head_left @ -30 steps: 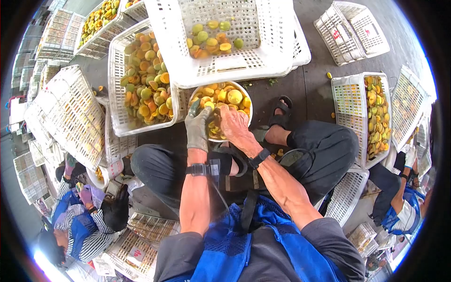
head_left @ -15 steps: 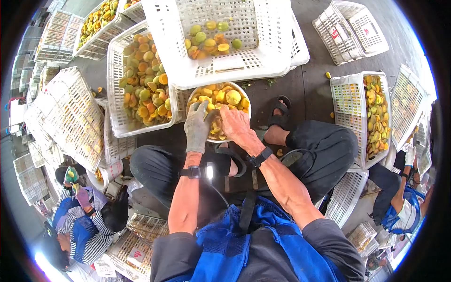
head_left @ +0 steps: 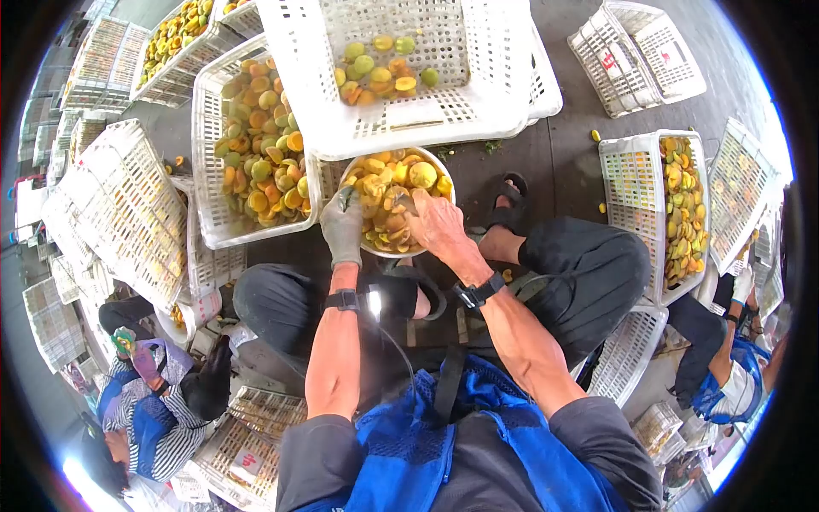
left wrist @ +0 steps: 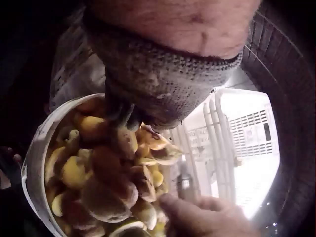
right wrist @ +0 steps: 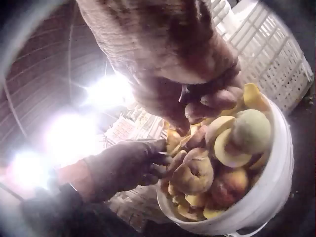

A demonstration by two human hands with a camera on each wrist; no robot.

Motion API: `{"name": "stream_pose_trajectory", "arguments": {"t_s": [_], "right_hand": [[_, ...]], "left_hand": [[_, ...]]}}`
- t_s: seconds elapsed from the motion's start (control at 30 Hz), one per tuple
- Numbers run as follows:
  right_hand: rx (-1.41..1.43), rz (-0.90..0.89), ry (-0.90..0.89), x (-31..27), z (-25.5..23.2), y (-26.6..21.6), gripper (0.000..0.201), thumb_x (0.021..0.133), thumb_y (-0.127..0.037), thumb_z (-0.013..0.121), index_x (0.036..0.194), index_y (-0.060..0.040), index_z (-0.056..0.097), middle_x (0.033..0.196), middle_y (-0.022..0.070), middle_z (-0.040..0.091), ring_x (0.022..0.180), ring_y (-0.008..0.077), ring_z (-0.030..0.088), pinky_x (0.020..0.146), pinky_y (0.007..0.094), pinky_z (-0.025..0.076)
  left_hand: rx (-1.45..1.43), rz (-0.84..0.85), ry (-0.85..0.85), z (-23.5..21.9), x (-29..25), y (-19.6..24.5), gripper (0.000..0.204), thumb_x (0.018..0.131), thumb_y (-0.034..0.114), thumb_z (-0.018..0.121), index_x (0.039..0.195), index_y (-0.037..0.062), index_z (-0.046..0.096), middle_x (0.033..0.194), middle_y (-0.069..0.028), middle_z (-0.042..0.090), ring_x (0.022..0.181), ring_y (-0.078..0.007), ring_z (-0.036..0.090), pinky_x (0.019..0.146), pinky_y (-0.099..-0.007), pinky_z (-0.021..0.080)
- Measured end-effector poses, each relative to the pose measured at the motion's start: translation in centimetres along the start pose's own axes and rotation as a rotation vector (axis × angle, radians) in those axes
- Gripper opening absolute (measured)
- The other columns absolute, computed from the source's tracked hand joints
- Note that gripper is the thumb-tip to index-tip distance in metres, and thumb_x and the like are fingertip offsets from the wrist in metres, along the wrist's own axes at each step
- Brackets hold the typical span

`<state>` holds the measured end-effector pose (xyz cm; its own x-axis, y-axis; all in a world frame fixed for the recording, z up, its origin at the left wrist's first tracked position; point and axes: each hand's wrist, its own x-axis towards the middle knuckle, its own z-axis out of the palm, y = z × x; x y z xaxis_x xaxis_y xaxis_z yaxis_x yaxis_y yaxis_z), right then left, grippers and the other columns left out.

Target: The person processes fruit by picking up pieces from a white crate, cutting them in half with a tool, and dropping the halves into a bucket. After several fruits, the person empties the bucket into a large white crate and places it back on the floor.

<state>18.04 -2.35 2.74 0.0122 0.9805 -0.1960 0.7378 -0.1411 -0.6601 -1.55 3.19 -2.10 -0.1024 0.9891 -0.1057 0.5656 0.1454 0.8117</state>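
Note:
A white bucket (right wrist: 280,182) full of yellow and orange peaches (head_left: 422,175), many of them cut in halves, stands between the person's knees. My left hand (head_left: 343,229), in a grey knit glove, is over the bucket's left side. Its fingers are loosely bent and spread at the fruit, seen also in the right wrist view. My bare right hand (head_left: 441,224) is over the bucket's right side and grips a small knife (left wrist: 185,177); its short metal blade shows past the fingers in the left wrist view. Blurred peach pieces lie between the two hands.
Just beyond the bucket, a white crate (head_left: 409,136) holds a few peaches. Another crate (head_left: 256,235) to its left is heaped with fruit. A filled crate (head_left: 633,200) stands at the right. Other people (head_left: 153,401) sit at both sides, among stacked crates.
My left hand has drawn left, away from the right hand, and the gap between them has widened. The right hand has shifted slightly right, and the knife's dark tip now shows.

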Motion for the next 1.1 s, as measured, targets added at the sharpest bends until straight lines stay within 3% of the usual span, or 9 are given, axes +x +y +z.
{"name": "stream_pose_trajectory", "arguments": {"t_s": [0.07,0.17,0.37,0.4,0.63,0.77,0.9,0.97,1.1], "right_hand": [[-0.03,-0.022,-0.003,-0.7,0.4,1.1,0.023,0.086,-0.017,0.062,0.102,-0.002,0.058,0.083,0.0243,0.069,0.084,0.0445,0.068,0.072,0.0556,0.051],[-0.034,-0.099,0.067,-0.9,1.2,1.4,0.021,0.086,-0.016,0.062,0.101,-0.0009,0.058,0.081,0.0241,0.068,0.083,0.0447,0.068,0.069,0.0555,0.051],[-0.05,-0.055,0.037,-0.3,0.3,0.6,0.012,0.087,-0.011,0.057,0.092,-0.0003,0.058,0.076,0.0217,0.066,0.079,0.0427,0.067,0.069,0.0541,0.049],[-0.067,-0.058,0.037,-0.1,0.1,0.5,0.009,0.088,-0.01,0.055,0.09,-0.0014,0.058,0.075,0.0209,0.065,0.079,0.0412,0.067,0.07,0.0528,0.049],[-0.145,-0.179,-0.056,1.6,-2.4,1.3,0.007,0.089,-0.01,0.056,0.084,-0.0058,0.06,0.079,0.0167,0.067,0.08,0.0398,0.066,0.071,0.05,0.048],[0.006,-0.173,-0.026,3.4,-3.0,2.0,0.024,0.082,-0.024,0.068,0.087,-0.0015,0.068,0.083,0.0239,0.069,0.084,0.0433,0.068,0.069,0.051,0.052],[0.162,-0.048,-0.142,3.7,-4.1,2.0,0.034,0.082,-0.028,0.068,0.093,0.0034,0.066,0.085,0.0292,0.066,0.084,0.0451,0.067,0.073,0.0483,0.053],[0.343,-0.081,-0.002,3.1,-4.4,2.0,0.033,0.082,-0.025,0.068,0.092,0.0062,0.064,0.082,0.0305,0.064,0.081,0.044,0.067,0.071,0.0472,0.052],[0.423,0.046,0.091,1.6,-3.5,4.1,0.031,0.082,-0.02,0.068,0.087,0.0096,0.059,0.077,0.0304,0.061,0.072,0.0411,0.064,0.067,0.0464,0.05]], "left_hand": [[0.074,-0.056,-0.011,0.0,0.0,0.9,0.031,0.096,0.02,0.067,0.114,-0.0037,0.072,0.1,-0.0181,0.076,0.093,-0.0295,0.073,0.086,-0.0371,0.055],[-0.081,-0.071,0.023,-0.6,-0.7,2.8,0.028,0.095,0.018,0.067,0.115,-0.0019,0.073,0.108,-0.0195,0.074,0.1,-0.0316,0.072,0.09,-0.0376,0.054],[0.127,0.347,-0.241,-0.6,-1.5,5.2,0.029,0.092,0.01,0.065,0.119,0.008,0.074,0.123,-0.0163,0.069,0.117,-0.0323,0.065,0.101,-0.039,0.051],[0.173,0.343,-0.294,-0.3,-1.5,5.4,0.03,0.091,0.009,0.064,0.118,0.0114,0.075,0.124,-0.015,0.07,0.121,-0.0334,0.062,0.106,-0.0406,0.048],[0.218,0.302,-0.453,-0.4,1.3,4.8,0.031,0.092,0.01,0.058,0.118,0.0101,0.075,0.127,-0.0172,0.068,0.119,-0.0341,0.063,0.105,-0.0416,0.048],[0.152,0.325,-0.393,-0.1,1.8,3.9,0.031,0.089,0.007,0.062,0.117,0.0067,0.075,0.12,-0.0178,0.071,0.112,-0.0351,0.067,0.1,-0.0408,0.051],[-0.058,0.057,-0.388,0.4,2.2,3.9,0.028,0.09,0.01,0.066,0.116,0.0021,0.074,0.119,-0.0186,0.072,0.11,-0.0349,0.068,0.097,-0.0408,0.053],[-0.037,0.035,-0.318,0.4,2.4,3.8,0.029,0.091,0.014,0.066,0.116,0.0002,0.073,0.119,-0.019,0.071,0.11,-0.0349,0.068,0.096,-0.0409,0.053],[0.219,0.282,-0.109,0.0,1.8,4.8,0.033,0.093,0.02,0.066,0.119,0.0007,0.072,0.118,-0.0192,0.071,0.108,-0.035,0.069,0.095,-0.0413,0.053]]}}
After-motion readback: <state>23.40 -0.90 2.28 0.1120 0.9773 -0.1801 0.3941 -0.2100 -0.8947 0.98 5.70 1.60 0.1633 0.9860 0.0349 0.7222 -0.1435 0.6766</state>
